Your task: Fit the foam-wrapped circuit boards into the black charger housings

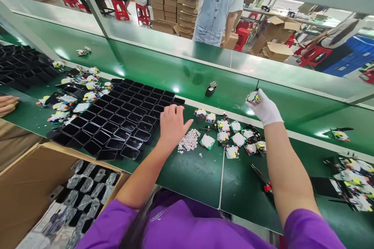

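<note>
My left hand (173,124) is bare and hovers at the right edge of a block of black plastic cases (117,118). Its thumb sticks out to the side, and I see nothing held in it. Wearing a white glove, my right hand (267,109) reaches over the far strip and pinches a small circuit board (251,96) with white filler on it. Between my hands lie a heap of small pale pieces (189,141) and a cluster of similar circuit boards (238,139). Red-handled cutters (266,186) rest beside my right forearm.
A cardboard box (32,186) of wrapped black units stands at lower left. More boards (355,184) lie at right. On the green belt (140,64) sits a black unit (210,88). Another person's hand (8,105) shows at far left; a person in denim (213,15) stands opposite.
</note>
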Motion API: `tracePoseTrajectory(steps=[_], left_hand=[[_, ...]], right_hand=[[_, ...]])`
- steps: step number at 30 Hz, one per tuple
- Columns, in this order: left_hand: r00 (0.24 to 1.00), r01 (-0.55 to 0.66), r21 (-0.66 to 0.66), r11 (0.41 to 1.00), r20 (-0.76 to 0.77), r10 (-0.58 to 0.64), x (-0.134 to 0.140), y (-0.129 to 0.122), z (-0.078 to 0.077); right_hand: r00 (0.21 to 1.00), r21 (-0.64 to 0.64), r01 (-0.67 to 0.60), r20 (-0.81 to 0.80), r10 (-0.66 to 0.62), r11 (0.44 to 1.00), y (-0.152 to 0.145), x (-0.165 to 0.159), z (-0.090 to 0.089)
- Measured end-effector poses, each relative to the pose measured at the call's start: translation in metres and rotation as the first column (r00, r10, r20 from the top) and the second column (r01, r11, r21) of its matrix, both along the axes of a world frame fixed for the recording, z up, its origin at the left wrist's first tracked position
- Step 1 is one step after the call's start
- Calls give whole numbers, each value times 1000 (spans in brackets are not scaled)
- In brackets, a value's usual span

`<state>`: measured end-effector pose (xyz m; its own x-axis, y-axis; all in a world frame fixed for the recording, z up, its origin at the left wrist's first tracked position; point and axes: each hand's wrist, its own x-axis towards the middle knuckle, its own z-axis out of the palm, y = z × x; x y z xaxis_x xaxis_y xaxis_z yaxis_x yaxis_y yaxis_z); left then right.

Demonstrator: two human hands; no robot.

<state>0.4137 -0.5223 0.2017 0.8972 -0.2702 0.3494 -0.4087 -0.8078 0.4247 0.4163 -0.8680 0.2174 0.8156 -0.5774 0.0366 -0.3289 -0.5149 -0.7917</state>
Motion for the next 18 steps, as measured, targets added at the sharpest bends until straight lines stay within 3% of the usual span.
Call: tracePoseTrajectory(steps=[2,3,6,8,11,14,16,18], left_hand=[[994,-106,148,983,0,107,0,12,5],[991,-133,198,971,-1,136,0,17,5],[986,-152,284,947,-18,163,0,25,-3],[985,-157,299,941,-17,170,0,27,-10],[985,-167,299,939,17,170,-2,30,-20],[995,-103,307,946,43,94,-7,36,-29],[998,-30,294,955,65,11,-11,43,-36],[992,46,252,967,104,-75,-12,48,-43]], right_hand=[[993,222,-65,106,42,973,14,-24,0],[985,355,-117,163,62,928,22,-38,-1],[956,662,-274,267,121,698,52,-82,-9],[950,744,-308,272,153,593,71,-108,-16],[955,822,-295,261,137,486,95,-136,-27],[971,896,-239,225,79,374,115,-152,-36],[974,917,-228,216,71,327,126,-157,-40],[968,915,-251,227,110,315,136,-159,-44]])
